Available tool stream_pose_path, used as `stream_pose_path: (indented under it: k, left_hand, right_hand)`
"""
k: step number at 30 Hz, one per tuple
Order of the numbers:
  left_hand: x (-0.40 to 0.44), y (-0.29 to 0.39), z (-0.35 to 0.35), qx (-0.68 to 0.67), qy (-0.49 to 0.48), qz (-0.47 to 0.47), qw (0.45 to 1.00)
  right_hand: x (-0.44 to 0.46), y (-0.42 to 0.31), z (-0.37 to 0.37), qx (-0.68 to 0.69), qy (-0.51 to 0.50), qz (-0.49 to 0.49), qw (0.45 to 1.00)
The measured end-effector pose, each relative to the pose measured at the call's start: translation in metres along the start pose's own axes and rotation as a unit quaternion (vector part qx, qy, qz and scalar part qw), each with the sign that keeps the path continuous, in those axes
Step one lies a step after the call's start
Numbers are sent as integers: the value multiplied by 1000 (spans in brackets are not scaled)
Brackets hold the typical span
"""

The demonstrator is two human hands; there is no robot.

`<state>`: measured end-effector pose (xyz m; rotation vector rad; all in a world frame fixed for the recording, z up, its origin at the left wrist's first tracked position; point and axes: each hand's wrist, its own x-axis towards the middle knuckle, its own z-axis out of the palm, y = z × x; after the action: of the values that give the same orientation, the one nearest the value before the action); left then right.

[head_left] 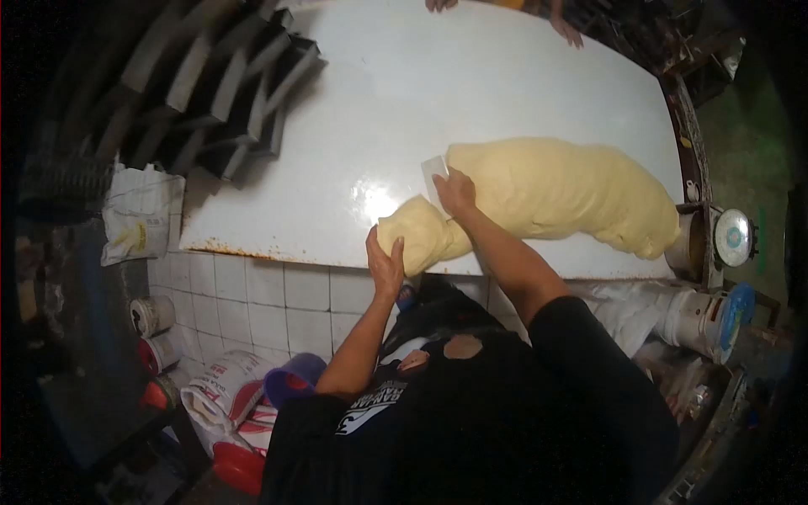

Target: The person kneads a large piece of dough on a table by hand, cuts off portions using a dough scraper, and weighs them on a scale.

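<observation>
On the white table (362,93) a long, thick roll of yellow dough (564,187) stretches to the right. A smaller lump of dough (414,231) lies at the table's front edge, joined to the big roll by a narrow strip near my right wrist. My left hand (386,265) grips the lump's left side, thumb on top. In my right hand (455,192) is a flat, pale scraper (433,175), held at the left end of the big roll, between it and the lump.
Dark metal pans (244,93) are stacked at the table's back left. Another person's hands (567,32) rest at the far edge. Sacks (227,391), a purple tub (295,379) and white buckets (694,320) stand below the front edge.
</observation>
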<state>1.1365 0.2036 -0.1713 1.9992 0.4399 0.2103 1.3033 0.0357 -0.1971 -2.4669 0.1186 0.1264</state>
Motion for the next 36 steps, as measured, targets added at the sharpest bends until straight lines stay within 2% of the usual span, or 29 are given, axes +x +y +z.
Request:
stream_pose_path:
  k: [1,2,3,5,6,7,8,9,10,12,13,14,15,17,18,19,20,21,22,23,24,25,27,28,32,35,36]
  left_hand:
    - [-4,-6,-2,-4,65,43,997]
    - [-9,-11,-8,-7,124,79,989]
    - [-9,-11,-15,-8,126,80,989]
    - [-11,-12,-24,62,41,119,990]
    - [-10,-10,-31,214,37,161,963]
    - [-12,5,-36,278,18,106,955]
    - [-6,-17,-29,167,-11,114,979]
    - [-3,-39,-22,55,-39,120,991]
    - [-11,-41,-18,56,-36,112,991]
    - [-9,-37,-14,-83,-37,-16,996]
    - [-12,-29,-18,-68,-46,-12,997]
    - [-9,-17,-19,-214,-63,-112,968]
    - [7,-2,-17,-356,-74,-200,910]
    - [20,7,-23,-321,-102,-159,928]
    - [25,11,-29,-369,-146,-182,900]
    - [33,17,-31,-415,-193,-207,865]
    - [35,13,-20,-474,-196,-206,833]
    - [38,19,-17,-470,-213,-210,831]
    - [39,27,-13,-552,-271,-265,742]
    - [32,39,-6,-625,-319,-314,639]
    - [21,69,12,-618,-295,-311,659]
    - [21,92,29,-617,-309,-305,656]
    - [13,137,70,-610,-297,-264,685]
    - [8,167,89,-608,-326,-263,675]
    - [0,293,189,-591,-471,-254,603]
    - [-9,382,284,-529,-553,-222,605]
    - [-19,422,322,-521,-574,-213,595]
  right_hand:
    - [5,-1,-11,8,8,-11,1000]
    - [0,2,-21,166,13,30,986]
    - [-9,4,-29,315,16,72,946]
    - [-42,-22,-82,293,-1,74,953]
    - [-64,-30,-99,280,-18,80,957]
    - [-81,-15,-85,272,-21,84,958]
    - [-95,4,-61,98,-24,28,994]
    - [-106,19,-41,-78,-29,-31,996]
    - [-117,20,-25,-80,-36,-33,996]
    - [-114,-3,18,1,18,8,1000]
    - [-118,-7,26,16,18,18,1000]
    - [-112,-11,29,5,-45,29,999]
    - [-95,-18,25,-4,-99,25,995]
    - [-85,-9,26,79,-74,-12,994]
    - [-90,-2,29,142,-69,-44,986]
    - [-94,0,17,160,-44,-36,985]
    - [-104,12,-6,348,-94,60,931]
    - [-120,20,-25,513,-147,151,832]
    - [-135,26,-52,509,-137,162,834]
    - [-148,30,-83,610,-150,178,757]
    - [-150,38,-108,705,-157,177,668]
    - [-148,59,-123,706,-144,168,672]
    - [-155,116,-153,729,-114,184,649]
    - [-159,142,-171,700,-90,211,676]
    - [-182,247,-254,682,-14,239,691]
    - [-184,347,-266,689,32,238,684]
    - [-186,365,-292,672,50,226,703]
